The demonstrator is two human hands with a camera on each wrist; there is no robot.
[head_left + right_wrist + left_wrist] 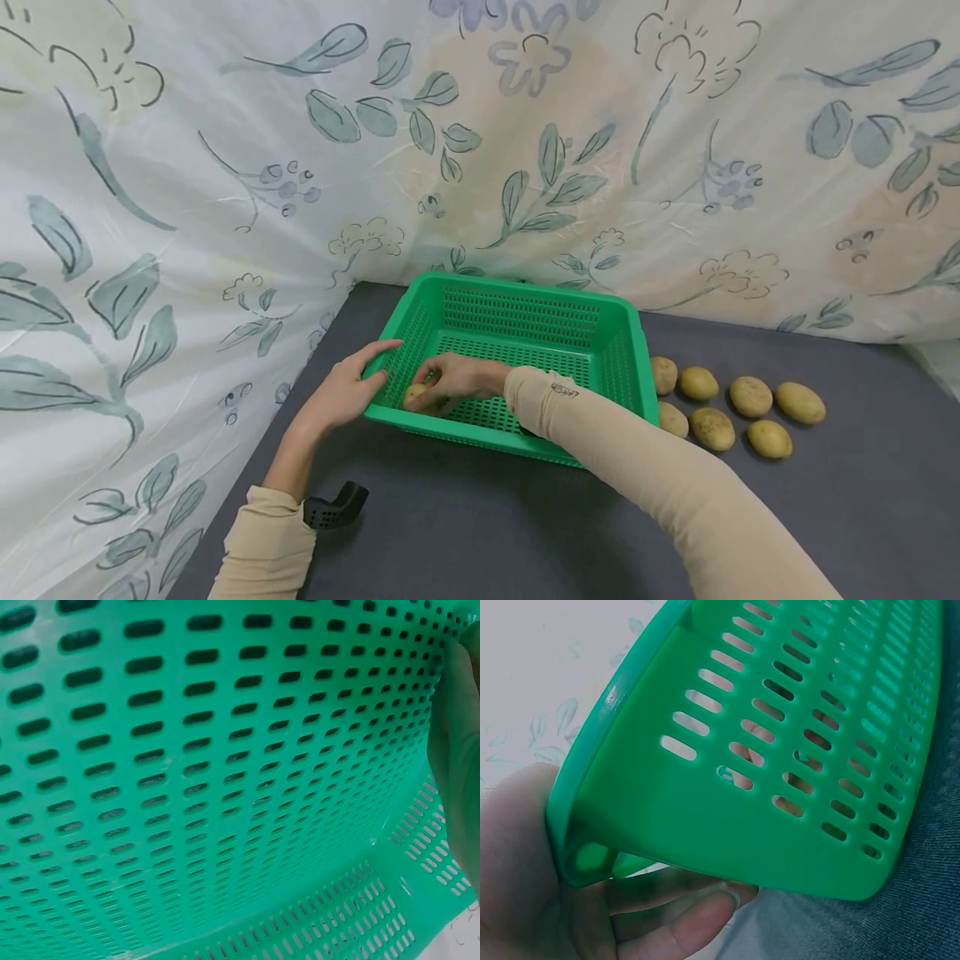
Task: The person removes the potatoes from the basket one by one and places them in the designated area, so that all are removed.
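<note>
A green perforated plastic basket stands on the dark table. At its left end, my left hand grips the rim by the near corner; the left wrist view shows its fingers curled beneath the rim. My right hand reaches down inside and pinches a potato at the basket's near left corner, close to the floor. Only part of that potato shows past the fingers. From the right wrist, just the edge of the right hand appears beside the perforated floor.
Several loose potatoes lie on the table right of the basket, the nearest close to its wall. A floral curtain hangs behind and to the left. A black curved piece sticks out by the left wrist.
</note>
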